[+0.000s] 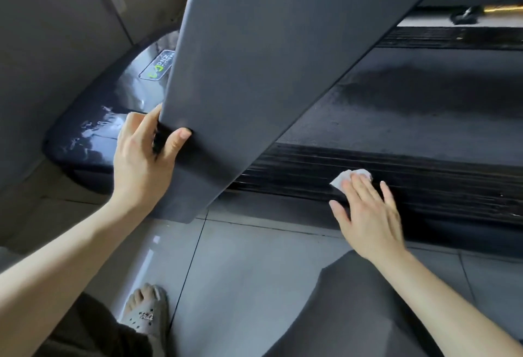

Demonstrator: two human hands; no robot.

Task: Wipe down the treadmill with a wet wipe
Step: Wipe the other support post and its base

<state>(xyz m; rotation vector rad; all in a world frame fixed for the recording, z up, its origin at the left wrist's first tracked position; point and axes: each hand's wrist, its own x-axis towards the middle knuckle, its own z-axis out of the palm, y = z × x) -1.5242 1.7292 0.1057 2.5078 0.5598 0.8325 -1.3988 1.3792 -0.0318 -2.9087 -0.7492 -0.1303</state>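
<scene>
Right hand (368,215) presses limp wet wipe (349,177) flat at lower right; left hand (141,155) grips rigid upright (254,59)

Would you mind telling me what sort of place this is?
Probably a home room or small gym: a treadmill belt with ribbed side rail, glossy floor tiles, and a slippered foot.
</scene>
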